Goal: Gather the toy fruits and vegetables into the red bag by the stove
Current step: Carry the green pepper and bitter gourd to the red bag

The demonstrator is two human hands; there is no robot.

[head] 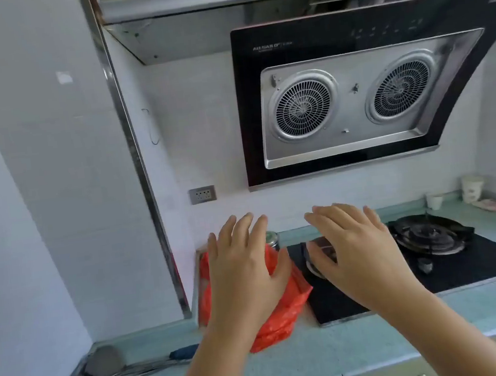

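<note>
Crumpled red plastic bag [281,311] on the teal counter, touching the black stove's left edge.

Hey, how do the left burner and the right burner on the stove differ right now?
The left burner is mostly hidden behind the right hand; the right burner is in full view. The left one lies near the red bag, while the right one lies nearer the paper cups in the corner. Both sit on the same black stove, and no flame shows on either.

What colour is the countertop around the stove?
Pale teal-green countertop, seen best in the head view, the only one.
</note>
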